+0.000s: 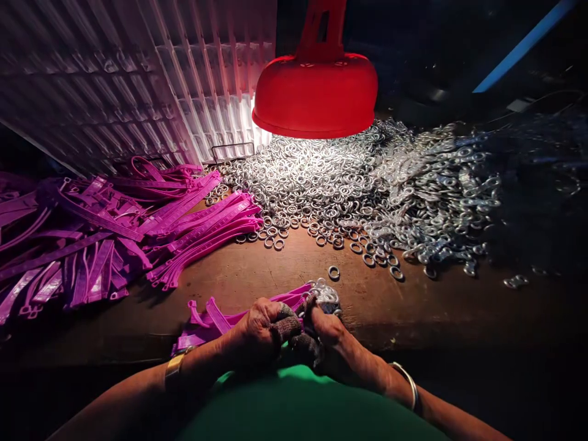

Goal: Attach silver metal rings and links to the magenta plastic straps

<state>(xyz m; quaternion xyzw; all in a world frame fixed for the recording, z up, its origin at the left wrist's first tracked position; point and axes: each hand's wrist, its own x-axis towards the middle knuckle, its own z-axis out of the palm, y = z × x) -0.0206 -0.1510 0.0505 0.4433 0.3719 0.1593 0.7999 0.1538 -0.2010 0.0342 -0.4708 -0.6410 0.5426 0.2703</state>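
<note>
Where the bench [257, 288] runs off to the left, a loose heap of purple straps [82, 239] lies spread under a white ribbed panel [138, 79], with a tidier bundle [206, 236] of the same straps at its right edge, ends pointing toward the middle. Near the front edge, the left hand [260, 331], a gold watch [174, 370] at its wrist, is clenched around a bunch of held straps [215, 324] that fan out to the left behind it. Touching it, knuckle to knuckle, the right hand [326, 337] is closed on the right end of those straps, where a small cluster of metal parts [326, 293] sits at its fingertips; dark wraps cover the fingers of both hands, and a thin bangle [407, 380] circles the right wrist. Just beyond the hands a single ring [334, 272] lies alone on the wood. Farther back, a red lamp [316, 92] hangs over a wide pile of rings [312, 184], brightly lit. Right of that lies a second pile of longer clips [441, 190], fading into shadow.
</note>
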